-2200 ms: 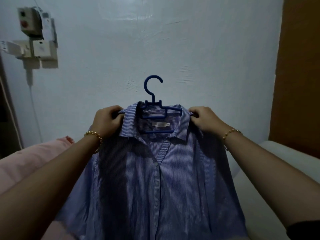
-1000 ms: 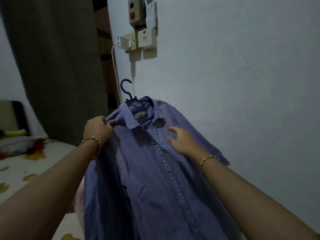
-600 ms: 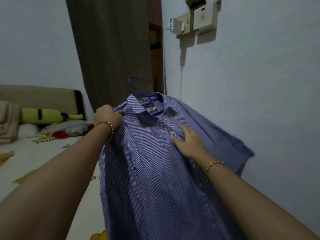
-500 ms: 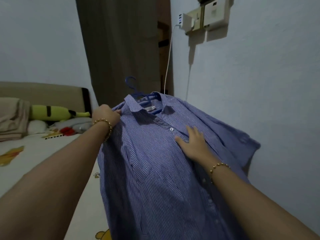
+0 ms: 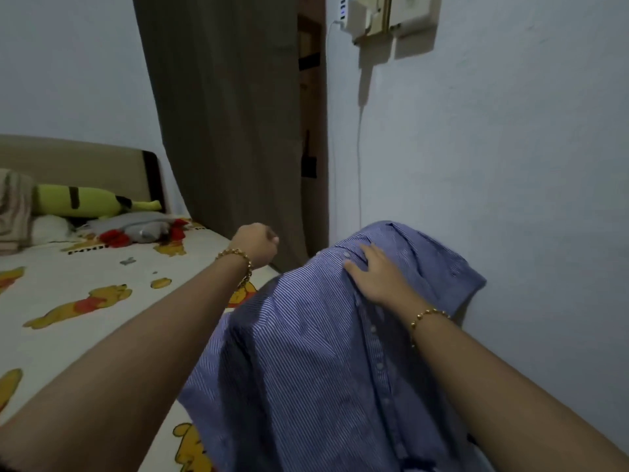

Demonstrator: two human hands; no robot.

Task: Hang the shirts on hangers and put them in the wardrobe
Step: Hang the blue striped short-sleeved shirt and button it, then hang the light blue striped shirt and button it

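— Blue-and-white stripes. How many shirts do you count?

— 1 shirt (image 5: pixel 306 352). It is up off the mattress, just beside the bed's edge and near the wall on the right, with its button row running down the front.

— And the hands?

— 2. The right hand (image 5: pixel 377 277) lies on the shirt's upper front beside the buttons, fingers straight and close together, pressing on the cloth. The left hand (image 5: pixel 253 245) is apart from the shirt, to its left, curled into a fist, and I see nothing in it.

— Jewellery?

— 2 gold bead bracelets, 1 on the left wrist (image 5: pixel 238 257) and 1 on the right (image 5: pixel 427 316).

— What is underneath?

— 1 bed (image 5: pixel 68 284) with a white sheet printed with several yellow cartoon bears. At its far end are 1 tan headboard (image 5: pixel 85 158), 1 yellow-green plush toy (image 5: pixel 81 201), 1 grey plush with red patches (image 5: pixel 143 229) and a folded pile of cloth (image 5: pixel 12 206) at the left edge.

— The room?

— Dim, with pale bluish walls (image 5: pixel 510 165). 1 brown curtain (image 5: pixel 224 114) hangs in the corner. High on the right wall sits 1 white charger (image 5: pixel 347 10) beside a switch plate, and a thin cable (image 5: pixel 360 131) drops from there behind the shirt.
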